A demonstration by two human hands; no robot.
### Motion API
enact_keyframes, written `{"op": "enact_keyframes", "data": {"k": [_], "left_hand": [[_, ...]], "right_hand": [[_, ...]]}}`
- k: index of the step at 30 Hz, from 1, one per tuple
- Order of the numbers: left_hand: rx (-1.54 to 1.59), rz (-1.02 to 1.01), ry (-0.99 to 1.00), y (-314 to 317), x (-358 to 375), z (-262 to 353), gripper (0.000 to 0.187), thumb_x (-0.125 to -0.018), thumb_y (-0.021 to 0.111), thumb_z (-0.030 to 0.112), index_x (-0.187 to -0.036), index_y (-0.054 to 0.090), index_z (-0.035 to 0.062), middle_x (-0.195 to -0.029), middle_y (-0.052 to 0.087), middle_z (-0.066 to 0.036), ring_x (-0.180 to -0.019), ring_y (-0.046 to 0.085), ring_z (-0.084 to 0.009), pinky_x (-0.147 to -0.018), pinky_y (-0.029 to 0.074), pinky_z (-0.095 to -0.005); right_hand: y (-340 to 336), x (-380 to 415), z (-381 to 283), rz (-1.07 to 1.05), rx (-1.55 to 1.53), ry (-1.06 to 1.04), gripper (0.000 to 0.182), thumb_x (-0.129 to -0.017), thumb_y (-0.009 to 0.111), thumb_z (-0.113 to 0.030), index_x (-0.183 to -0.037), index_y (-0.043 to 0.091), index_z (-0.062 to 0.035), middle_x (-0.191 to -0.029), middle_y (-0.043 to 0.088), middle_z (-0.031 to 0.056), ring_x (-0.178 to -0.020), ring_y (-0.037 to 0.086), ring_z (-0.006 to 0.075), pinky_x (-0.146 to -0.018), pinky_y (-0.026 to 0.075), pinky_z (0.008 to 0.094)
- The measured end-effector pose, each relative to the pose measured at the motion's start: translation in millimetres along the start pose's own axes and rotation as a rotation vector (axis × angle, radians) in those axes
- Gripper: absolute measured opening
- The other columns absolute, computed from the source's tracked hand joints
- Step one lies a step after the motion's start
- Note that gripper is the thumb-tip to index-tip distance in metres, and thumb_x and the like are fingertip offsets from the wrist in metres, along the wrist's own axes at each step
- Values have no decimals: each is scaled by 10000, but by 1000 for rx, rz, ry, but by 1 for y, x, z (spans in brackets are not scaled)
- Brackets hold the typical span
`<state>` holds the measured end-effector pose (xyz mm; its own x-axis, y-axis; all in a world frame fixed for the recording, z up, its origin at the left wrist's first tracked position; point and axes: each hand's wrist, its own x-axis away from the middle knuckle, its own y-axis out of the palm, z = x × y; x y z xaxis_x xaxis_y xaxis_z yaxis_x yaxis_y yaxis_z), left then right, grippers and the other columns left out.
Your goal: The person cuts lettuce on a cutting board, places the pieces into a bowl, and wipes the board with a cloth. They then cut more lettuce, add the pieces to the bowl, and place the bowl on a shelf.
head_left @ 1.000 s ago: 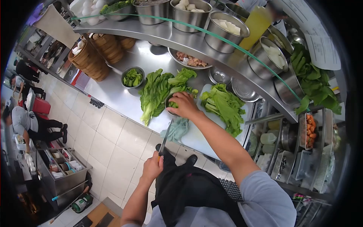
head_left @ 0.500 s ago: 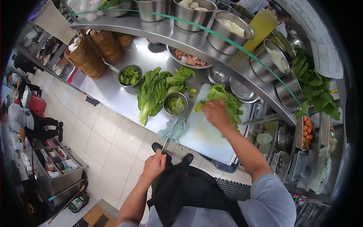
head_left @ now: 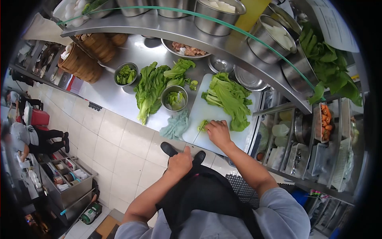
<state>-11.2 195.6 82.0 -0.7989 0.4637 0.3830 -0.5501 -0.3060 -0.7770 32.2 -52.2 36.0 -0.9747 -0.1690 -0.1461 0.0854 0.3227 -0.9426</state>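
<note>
A white cutting board (head_left: 234, 135) lies on the steel counter with leafy greens (head_left: 229, 97) across its far part. My right hand (head_left: 218, 133) is on the board's near part, its fingers closed on a small green piece (head_left: 202, 125). My left hand (head_left: 181, 161) is closed around the knife, its handle hidden in the fist; the thin blade (head_left: 196, 137) shows edge-on over the board, close to the green piece. Left of the board are a crumpled cloth (head_left: 175, 125), a steel bowl with cut greens (head_left: 174, 98) and a leafy bunch (head_left: 150, 89).
Another bowl of greens (head_left: 126, 74) stands further left, near bamboo steamers (head_left: 85, 63). A steel shelf (head_left: 175, 34) carrying metal pots overhangs the counter's back. Carrots (head_left: 325, 121) sit in a basket at the right. A person (head_left: 28, 133) stands across the aisle at the left.
My right hand has left the leafy greens and come nearer, now at a small piece. My left hand has moved right with the knife, bringing its blade over the board. The view has shifted.
</note>
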Motion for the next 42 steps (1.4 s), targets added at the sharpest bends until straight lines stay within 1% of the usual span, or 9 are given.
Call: {"op": "enact_keyframes", "data": {"k": [9, 15, 18, 23, 27, 29, 33, 39, 42], "left_hand": [[-49, 41, 83, 22, -31, -6, 216, -1021, 551, 220, -1069, 489, 19, -749, 711, -249, -706, 726, -457, -642, 584, -572], [-100, 50, 102, 30, -53, -12, 222, -1026, 540, 235, -1076, 489, 25, -761, 702, -277, -731, 710, -486, -658, 571, -589], [36, 25, 129, 8, -43, -14, 233, -1032, 546, 237, -1088, 480, 20, -760, 688, -297, -745, 682, -527, -658, 546, -601], [341, 182, 1, -18, 3, -38, 278, -1057, 553, 252, -1145, 455, 7, -773, 675, -317, -790, 655, -565, -680, 499, -640], [363, 242, -112, -23, 21, -62, 260, -1060, 572, 269, -1133, 464, 44, -760, 673, -311, -764, 656, -558, -639, 488, -632], [358, 252, -128, -23, 31, -73, 254, -1058, 576, 265, -1124, 466, 46, -755, 671, -310, -761, 656, -557, -635, 492, -624], [377, 272, -183, -23, 47, -81, 246, -1055, 581, 258, -1111, 466, 49, -752, 672, -305, -761, 658, -556, -631, 497, -613], [418, 282, -193, -10, 52, -90, 243, -1046, 594, 245, -1095, 476, 38, -755, 671, -303, -771, 658, -553, -638, 501, -612], [425, 250, -100, -7, 50, -93, 250, -1040, 603, 235, -1094, 481, 23, -753, 671, -301, -768, 660, -546, -638, 502, -610]], "right_hand": [[6, 7, 18, 44, -172, 97, 109, -811, 693, -54, -892, 726, -120, -944, 647, 77, -818, 662, 313, -817, 514, 457], [2, 7, 11, -73, -183, 158, 119, -824, 672, -34, -901, 727, -106, -1017, 646, 98, -913, 675, 334, -811, 567, 448], [-16, 5, 12, -86, -283, 259, 136, -797, 706, -39, -920, 701, -96, -1116, 661, 92, -1087, 647, 348, -882, 564, 463], [-14, -26, 3, 9, -245, -265, 112, -761, 666, -27, -868, 659, -60, -1311, 613, 93, -1265, 518, 404, -987, 512, 516], [9, -43, 6, -176, -284, -308, 101, -740, 651, -10, -823, 612, -53, -1236, 617, 104, -1186, 554, 388, -943, 524, 490], [10, -44, 10, -301, -333, -105, 120, -722, 646, -14, -808, 571, -50, -1089, 613, 127, -1053, 594, 385, -867, 524, 479], [-2, -60, 7, -295, -494, -34, 146, -724, 653, -32, -849, 579, -47, -958, 582, 150, -927, 604, 400, -819, 511, 484], [-27, -133, -23, -103, -550, -18, 205, -775, 742, -119, -948, 654, -52, -1003, 642, 159, -963, 650, 394, -838, 541, 434], [-28, -152, -12, 174, -435, -159, 253, -818, 775, -164, -1051, 717, -83, -1056, 710, 155, -991, 693, 365, -869, 567, 415]]}}
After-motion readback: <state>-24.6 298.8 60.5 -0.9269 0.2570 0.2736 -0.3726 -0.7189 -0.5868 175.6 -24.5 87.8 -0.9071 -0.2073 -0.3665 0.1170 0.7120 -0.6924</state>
